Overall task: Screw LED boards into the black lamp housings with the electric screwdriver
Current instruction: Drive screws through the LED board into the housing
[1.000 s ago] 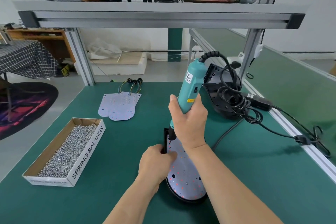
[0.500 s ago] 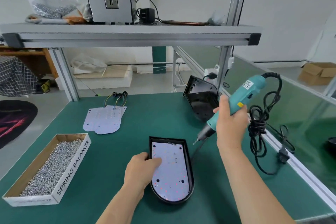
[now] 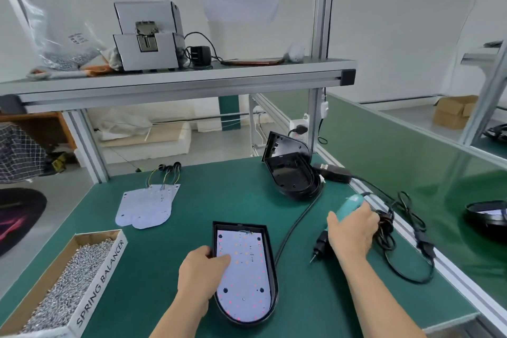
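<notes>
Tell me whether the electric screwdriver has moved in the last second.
Yes. The electric screwdriver was upright over the LED board; now the right hand holds it low, right of the black lamp housing.

On a green workbench (image 3: 219, 200), a left hand (image 3: 203, 271) holds the left rim of a black lamp housing (image 3: 270, 251), its fingertips on the white LED board (image 3: 244, 280) seated inside. To the right, the right hand (image 3: 352, 230) grips a teal electric screwdriver (image 3: 349, 206), held low with its bit pointing down and left. A cardboard box of screws (image 3: 103, 269) sits at the left, with loose LED boards (image 3: 148, 206) and empty housings (image 3: 290, 175) farther back.
</notes>
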A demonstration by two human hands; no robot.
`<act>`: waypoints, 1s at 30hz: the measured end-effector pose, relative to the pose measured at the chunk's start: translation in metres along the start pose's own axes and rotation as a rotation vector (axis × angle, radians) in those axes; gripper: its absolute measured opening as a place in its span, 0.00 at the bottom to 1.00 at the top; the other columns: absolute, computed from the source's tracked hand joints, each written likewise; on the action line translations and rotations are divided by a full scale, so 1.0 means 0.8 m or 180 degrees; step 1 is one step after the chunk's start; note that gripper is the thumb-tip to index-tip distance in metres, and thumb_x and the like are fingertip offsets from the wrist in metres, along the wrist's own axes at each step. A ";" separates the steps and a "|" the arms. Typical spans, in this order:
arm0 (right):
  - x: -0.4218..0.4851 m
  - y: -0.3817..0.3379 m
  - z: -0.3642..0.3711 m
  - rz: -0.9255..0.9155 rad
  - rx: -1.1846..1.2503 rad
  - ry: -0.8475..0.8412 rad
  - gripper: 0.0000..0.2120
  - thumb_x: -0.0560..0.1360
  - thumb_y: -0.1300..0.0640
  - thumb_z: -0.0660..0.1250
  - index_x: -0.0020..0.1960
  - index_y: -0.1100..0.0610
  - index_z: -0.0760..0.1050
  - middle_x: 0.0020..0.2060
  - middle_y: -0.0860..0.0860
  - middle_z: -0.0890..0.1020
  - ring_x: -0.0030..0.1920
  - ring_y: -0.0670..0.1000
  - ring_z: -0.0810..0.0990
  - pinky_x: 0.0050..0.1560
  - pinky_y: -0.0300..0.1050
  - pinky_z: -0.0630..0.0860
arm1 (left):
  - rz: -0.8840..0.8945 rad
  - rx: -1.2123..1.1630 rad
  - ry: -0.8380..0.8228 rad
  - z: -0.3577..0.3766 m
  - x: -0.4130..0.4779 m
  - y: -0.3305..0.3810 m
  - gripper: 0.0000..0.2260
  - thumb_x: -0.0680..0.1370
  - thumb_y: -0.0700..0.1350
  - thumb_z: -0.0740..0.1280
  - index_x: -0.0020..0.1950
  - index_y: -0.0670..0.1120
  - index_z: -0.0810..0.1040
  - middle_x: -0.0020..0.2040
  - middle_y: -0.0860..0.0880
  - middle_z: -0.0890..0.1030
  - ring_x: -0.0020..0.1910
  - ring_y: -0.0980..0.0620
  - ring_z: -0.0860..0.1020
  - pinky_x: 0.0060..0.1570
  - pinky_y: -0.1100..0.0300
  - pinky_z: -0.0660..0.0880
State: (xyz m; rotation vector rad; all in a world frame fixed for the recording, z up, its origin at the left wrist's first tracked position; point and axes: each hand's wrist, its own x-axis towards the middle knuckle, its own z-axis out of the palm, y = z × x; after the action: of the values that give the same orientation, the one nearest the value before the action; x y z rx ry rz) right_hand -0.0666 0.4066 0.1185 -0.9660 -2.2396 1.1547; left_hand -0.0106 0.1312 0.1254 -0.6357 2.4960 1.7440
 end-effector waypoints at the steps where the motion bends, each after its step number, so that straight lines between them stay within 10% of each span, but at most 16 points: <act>1: -0.001 -0.001 -0.002 -0.0128 -0.0197 0.0047 0.35 0.73 0.55 0.75 0.73 0.63 0.63 0.67 0.62 0.68 0.65 0.64 0.68 0.62 0.60 0.72 | -0.0006 -0.0142 -0.0029 -0.001 -0.002 0.000 0.08 0.72 0.39 0.68 0.39 0.36 0.71 0.33 0.47 0.73 0.33 0.49 0.66 0.38 0.57 0.63; 10: -0.040 -0.036 -0.001 -0.1428 -0.1182 -0.0970 0.16 0.82 0.48 0.61 0.65 0.56 0.69 0.58 0.55 0.79 0.61 0.59 0.77 0.54 0.51 0.73 | 0.0530 -0.0882 -0.0622 -0.022 -0.044 0.044 0.21 0.68 0.47 0.72 0.51 0.33 0.75 0.44 0.35 0.79 0.41 0.45 0.75 0.46 0.48 0.73; 13: -0.054 -0.046 0.005 -0.1541 -0.1669 -0.1463 0.12 0.80 0.49 0.62 0.54 0.56 0.64 0.56 0.58 0.81 0.59 0.61 0.79 0.52 0.51 0.72 | 0.0839 -0.1117 -0.0929 -0.029 -0.063 0.073 0.10 0.70 0.44 0.75 0.49 0.42 0.82 0.50 0.36 0.84 0.46 0.37 0.84 0.54 0.36 0.79; 19: -0.053 -0.056 0.012 -0.1197 -0.1691 -0.1577 0.14 0.76 0.61 0.64 0.55 0.58 0.61 0.54 0.57 0.80 0.56 0.59 0.80 0.45 0.48 0.71 | 0.0882 -0.2165 -0.1248 -0.052 -0.088 0.121 0.15 0.69 0.45 0.72 0.55 0.44 0.85 0.54 0.40 0.85 0.50 0.41 0.85 0.40 0.53 0.83; 23: -0.050 -0.058 0.011 -0.0489 -0.0725 -0.1887 0.12 0.82 0.49 0.56 0.54 0.58 0.62 0.40 0.55 0.81 0.31 0.54 0.83 0.33 0.42 0.74 | 0.0618 -0.2387 -0.1288 -0.051 -0.094 0.136 0.19 0.70 0.46 0.70 0.60 0.42 0.83 0.55 0.40 0.85 0.48 0.40 0.85 0.45 0.44 0.82; 30: -0.059 -0.059 -0.001 0.1727 0.2845 -0.2184 0.09 0.79 0.70 0.60 0.58 0.67 0.69 0.43 0.64 0.82 0.34 0.53 0.82 0.20 0.34 0.64 | 0.0169 -0.2593 -0.1635 -0.030 -0.085 0.129 0.20 0.71 0.47 0.70 0.61 0.42 0.82 0.56 0.40 0.85 0.46 0.41 0.86 0.44 0.41 0.82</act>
State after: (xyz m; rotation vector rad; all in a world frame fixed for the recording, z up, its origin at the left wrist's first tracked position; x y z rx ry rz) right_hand -0.0530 0.3524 0.1554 -0.8484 -1.4966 2.7280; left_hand 0.0213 0.1602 0.2437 -0.0824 1.4415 2.5217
